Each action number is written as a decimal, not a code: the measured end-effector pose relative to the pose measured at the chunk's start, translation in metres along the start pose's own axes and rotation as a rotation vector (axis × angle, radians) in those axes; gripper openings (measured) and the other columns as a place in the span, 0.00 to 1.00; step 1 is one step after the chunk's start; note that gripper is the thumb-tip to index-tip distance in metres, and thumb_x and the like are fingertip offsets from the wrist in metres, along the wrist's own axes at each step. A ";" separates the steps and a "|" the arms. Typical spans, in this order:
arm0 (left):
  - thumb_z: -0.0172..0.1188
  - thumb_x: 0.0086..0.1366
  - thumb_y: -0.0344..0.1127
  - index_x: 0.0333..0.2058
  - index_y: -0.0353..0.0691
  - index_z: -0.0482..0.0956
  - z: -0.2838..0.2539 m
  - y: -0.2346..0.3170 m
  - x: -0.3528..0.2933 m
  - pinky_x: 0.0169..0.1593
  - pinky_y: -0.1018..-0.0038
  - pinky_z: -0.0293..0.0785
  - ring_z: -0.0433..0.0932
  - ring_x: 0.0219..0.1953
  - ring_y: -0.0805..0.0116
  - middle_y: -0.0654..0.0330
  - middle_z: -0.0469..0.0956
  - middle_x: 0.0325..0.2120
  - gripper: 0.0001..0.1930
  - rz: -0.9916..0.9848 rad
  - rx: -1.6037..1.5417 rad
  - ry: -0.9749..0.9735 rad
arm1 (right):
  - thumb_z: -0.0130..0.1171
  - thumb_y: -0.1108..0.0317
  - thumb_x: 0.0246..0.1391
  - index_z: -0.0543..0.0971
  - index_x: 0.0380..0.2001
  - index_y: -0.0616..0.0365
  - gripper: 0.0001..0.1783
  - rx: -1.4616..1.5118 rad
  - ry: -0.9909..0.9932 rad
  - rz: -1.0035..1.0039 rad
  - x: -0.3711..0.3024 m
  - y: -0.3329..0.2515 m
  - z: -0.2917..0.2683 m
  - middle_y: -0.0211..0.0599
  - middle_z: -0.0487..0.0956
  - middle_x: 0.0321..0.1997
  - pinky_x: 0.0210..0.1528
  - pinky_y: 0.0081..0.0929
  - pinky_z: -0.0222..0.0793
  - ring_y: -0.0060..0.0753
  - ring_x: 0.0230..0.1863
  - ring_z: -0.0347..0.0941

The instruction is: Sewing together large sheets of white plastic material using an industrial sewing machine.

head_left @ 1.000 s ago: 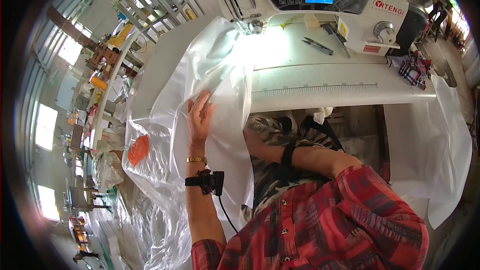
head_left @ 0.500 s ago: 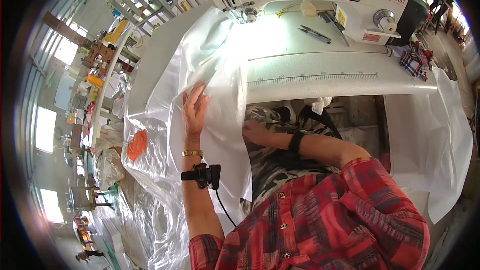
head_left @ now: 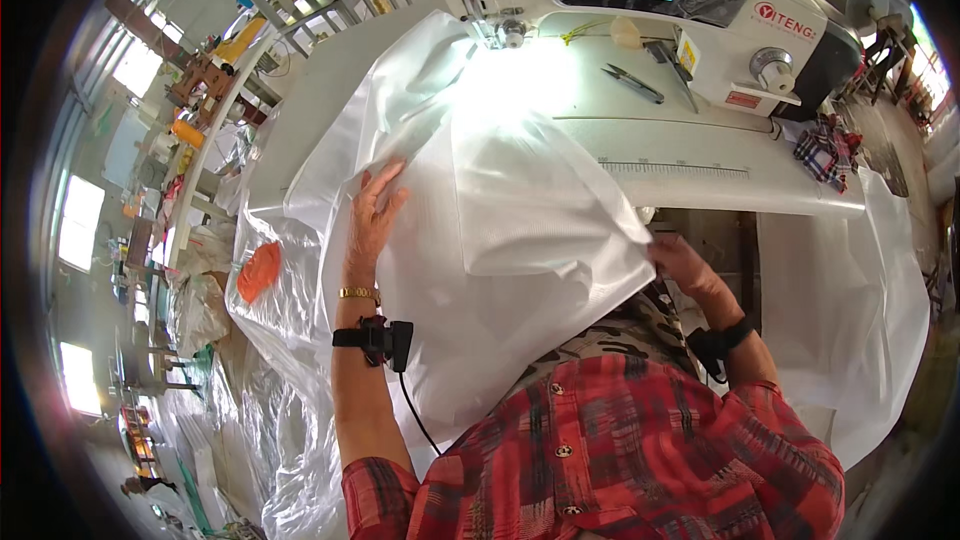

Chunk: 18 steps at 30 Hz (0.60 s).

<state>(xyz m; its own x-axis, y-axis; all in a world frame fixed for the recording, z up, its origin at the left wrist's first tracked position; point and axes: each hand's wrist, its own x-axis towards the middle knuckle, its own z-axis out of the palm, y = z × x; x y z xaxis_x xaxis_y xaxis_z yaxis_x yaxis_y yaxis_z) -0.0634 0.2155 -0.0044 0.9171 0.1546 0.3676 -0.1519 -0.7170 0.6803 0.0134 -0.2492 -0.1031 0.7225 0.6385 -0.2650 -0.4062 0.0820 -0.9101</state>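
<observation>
In right grip (head_left: pixel 684 264), white sheeting (head_left: pixel 530 210).

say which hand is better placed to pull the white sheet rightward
Likely the right hand: it grips the white sheet near its edge, while the left hand lies open farther left.

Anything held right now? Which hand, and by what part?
Right hand appears to hold the white sheet by its right edge; finger detail is blurred. Left hand lies on the sheet, not visibly gripping.
</observation>
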 end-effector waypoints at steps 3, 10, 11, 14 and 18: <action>0.61 0.63 0.40 0.56 0.42 0.75 0.007 0.017 0.006 0.71 0.61 0.46 0.69 0.62 0.58 0.52 0.75 0.55 0.23 -0.032 0.048 -0.016 | 0.53 0.62 0.62 0.79 0.34 0.64 0.14 -0.422 0.012 0.009 -0.007 0.005 -0.008 0.29 0.77 0.24 0.25 0.26 0.68 0.25 0.23 0.73; 0.69 0.56 0.43 0.64 0.40 0.62 0.034 0.080 -0.025 0.70 0.53 0.43 0.57 0.68 0.51 0.49 0.61 0.65 0.40 0.084 0.260 0.065 | 0.61 0.68 0.48 0.77 0.43 0.57 0.17 -1.488 0.379 -0.712 -0.047 -0.092 0.100 0.41 0.77 0.44 0.50 0.44 0.65 0.45 0.46 0.72; 0.69 0.55 0.39 0.66 0.40 0.58 0.047 0.097 -0.031 0.70 0.50 0.42 0.52 0.70 0.51 0.49 0.55 0.67 0.42 0.128 0.371 0.034 | 0.61 0.68 0.48 0.77 0.43 0.57 0.17 -1.484 0.380 -0.712 -0.043 -0.088 0.111 0.41 0.77 0.44 0.50 0.44 0.65 0.45 0.46 0.72; 0.66 0.54 0.34 0.67 0.40 0.56 0.078 0.144 -0.043 0.69 0.46 0.39 0.48 0.71 0.49 0.50 0.49 0.70 0.42 0.174 0.552 -0.018 | 0.63 0.66 0.45 0.76 0.42 0.56 0.18 -1.439 0.330 -1.178 -0.044 -0.095 0.134 0.37 0.77 0.49 0.55 0.47 0.62 0.45 0.51 0.71; 0.56 0.56 0.26 0.66 0.40 0.57 0.089 0.137 -0.067 0.68 0.41 0.37 0.47 0.71 0.46 0.50 0.48 0.70 0.37 0.102 0.630 -0.023 | 0.58 0.67 0.44 0.77 0.44 0.55 0.20 -1.461 0.231 -1.427 -0.048 -0.107 0.153 0.36 0.77 0.47 0.56 0.45 0.63 0.36 0.50 0.71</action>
<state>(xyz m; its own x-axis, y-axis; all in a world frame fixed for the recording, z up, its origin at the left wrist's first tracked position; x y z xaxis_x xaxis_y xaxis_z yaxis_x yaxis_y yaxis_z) -0.1130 0.0465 0.0071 0.9181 0.0546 0.3925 0.0006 -0.9906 0.1364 -0.0634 -0.1714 0.0557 0.1464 0.5929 0.7919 0.9569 -0.2878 0.0386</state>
